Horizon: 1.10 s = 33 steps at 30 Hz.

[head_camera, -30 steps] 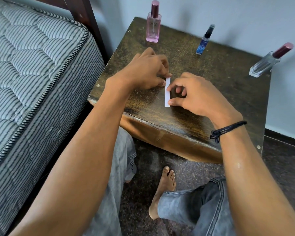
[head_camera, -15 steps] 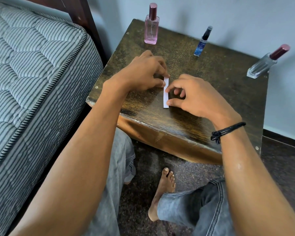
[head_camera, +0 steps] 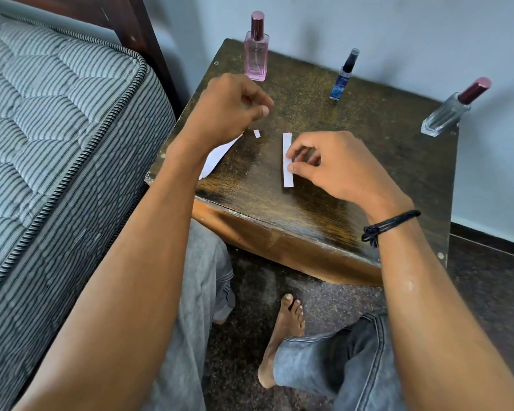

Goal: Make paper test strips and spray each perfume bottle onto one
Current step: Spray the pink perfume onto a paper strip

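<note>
A narrow white paper strip (head_camera: 287, 143) lies on the dark wooden bedside table (head_camera: 309, 221). My right hand (head_camera: 339, 170) pinches its middle between thumb and forefinger. My left hand (head_camera: 229, 111) is lifted to the left of it, fingers curled, holding the leftover paper sheet (head_camera: 217, 157), which shows below my wrist. A small white bit of paper (head_camera: 256, 133) shows just under the thumb. At the back stand a pink perfume bottle (head_camera: 255, 54), a small blue spray bottle (head_camera: 343, 78) and a clear bottle with a maroon cap (head_camera: 448, 114).
A striped mattress (head_camera: 57, 129) and a dark bed frame (head_camera: 137, 31) border the table on the left. The wall runs right behind the bottles. My knees and a bare foot (head_camera: 282, 336) are below the table's front edge.
The strip has come apart from the sheet. My left hand moved up and left with the remaining paper, while my right hand kept the strip on the table.
</note>
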Available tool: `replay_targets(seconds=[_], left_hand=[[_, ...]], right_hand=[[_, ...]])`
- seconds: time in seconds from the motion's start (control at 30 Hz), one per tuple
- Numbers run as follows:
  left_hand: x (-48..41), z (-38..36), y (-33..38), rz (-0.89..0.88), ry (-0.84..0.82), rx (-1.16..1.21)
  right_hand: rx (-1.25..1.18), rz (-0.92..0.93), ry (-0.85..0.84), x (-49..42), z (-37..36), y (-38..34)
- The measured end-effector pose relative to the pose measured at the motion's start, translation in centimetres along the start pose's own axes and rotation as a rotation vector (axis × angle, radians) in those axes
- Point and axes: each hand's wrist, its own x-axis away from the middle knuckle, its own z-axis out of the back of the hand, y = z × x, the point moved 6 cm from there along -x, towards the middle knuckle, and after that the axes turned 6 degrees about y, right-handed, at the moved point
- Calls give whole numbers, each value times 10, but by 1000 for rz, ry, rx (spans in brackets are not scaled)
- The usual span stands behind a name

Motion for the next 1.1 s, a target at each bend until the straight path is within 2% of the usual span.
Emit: replay_targets(seconds=[0.3, 0.53, 0.77, 0.97, 1.1], left_hand=[[0, 0, -6, 98, 101, 42], [0, 1, -5, 108, 137, 71], [-12, 6, -12, 229, 320, 304], [-33, -10, -19, 331, 278, 327], [-45, -21, -17, 326, 231, 282]], right_hand=[[10, 16, 30, -4, -6, -4], [-9, -9, 68, -5, 3, -2], [-10, 11, 80, -4, 3, -5], [-6, 6, 135, -3, 10, -5], [-9, -59, 203, -2, 15, 4]])
